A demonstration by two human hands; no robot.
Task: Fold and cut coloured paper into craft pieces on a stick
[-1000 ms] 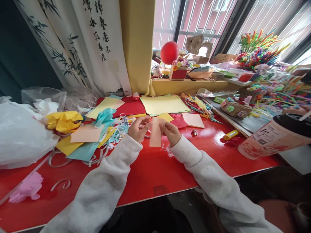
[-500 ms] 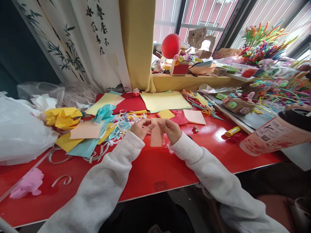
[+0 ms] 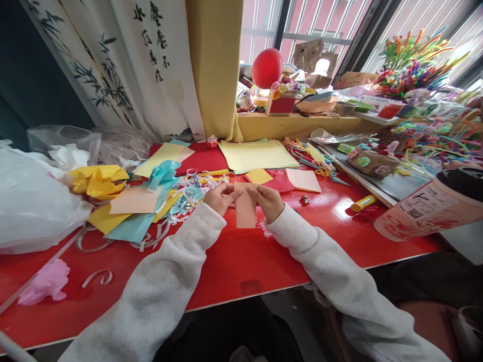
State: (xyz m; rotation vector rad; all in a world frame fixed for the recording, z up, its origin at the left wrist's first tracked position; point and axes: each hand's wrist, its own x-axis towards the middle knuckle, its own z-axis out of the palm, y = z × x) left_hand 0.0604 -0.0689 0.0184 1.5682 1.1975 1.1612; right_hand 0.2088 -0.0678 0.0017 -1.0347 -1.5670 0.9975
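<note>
Evidently, left hand (image 3: 220,200): fingers nearly closed, pinching the upper left edge of the peach paper (image 3: 245,211).
Right hand (image 3: 269,202): fingers likewise pinching its upper right edge.
Peach paper: between them over the red desk (image 3: 241,271), lower end free, left of the yellow square (image 3: 259,176).
Handling: probably creases easily; light, even pressure and matched edges would suit it.

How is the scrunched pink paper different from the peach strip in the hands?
The pink paper is crumpled and puffy, while the peach strip looks smooth and straight-edged. The pink paper lies on the red table; the peach strip hangs from the fingers of the left hand and right hand. Both look like single-coloured paper.
</note>
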